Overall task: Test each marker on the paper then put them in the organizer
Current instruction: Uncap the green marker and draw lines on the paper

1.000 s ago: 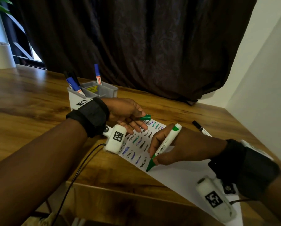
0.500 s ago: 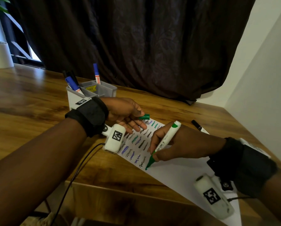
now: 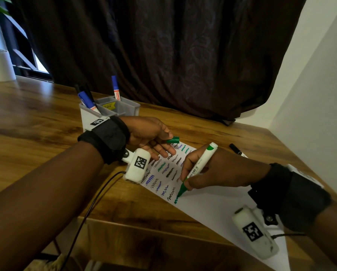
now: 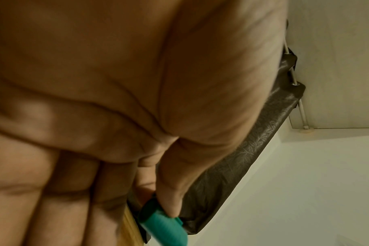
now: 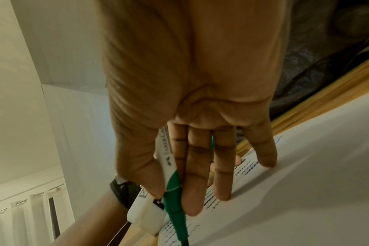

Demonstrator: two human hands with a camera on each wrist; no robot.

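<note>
**Green marker on the paper**

The right hand (image 3: 212, 171) grips the green marker (image 3: 198, 169), tip on the paper (image 3: 212, 208). The left hand (image 3: 150, 137) pinches its cap (image 3: 173, 140), fingers resting flat on the sheet. The organizer (image 3: 124, 108) stands behind on the worktop (image 3: 36, 133).

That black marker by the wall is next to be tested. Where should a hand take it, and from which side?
Grip the black marker on its barrel, just behind the cap. It lies flat on the table, capped end toward the curtain; the right hand hides the rest. Come from above, fingers across its width; the wall leaves little room on the far side.
</note>
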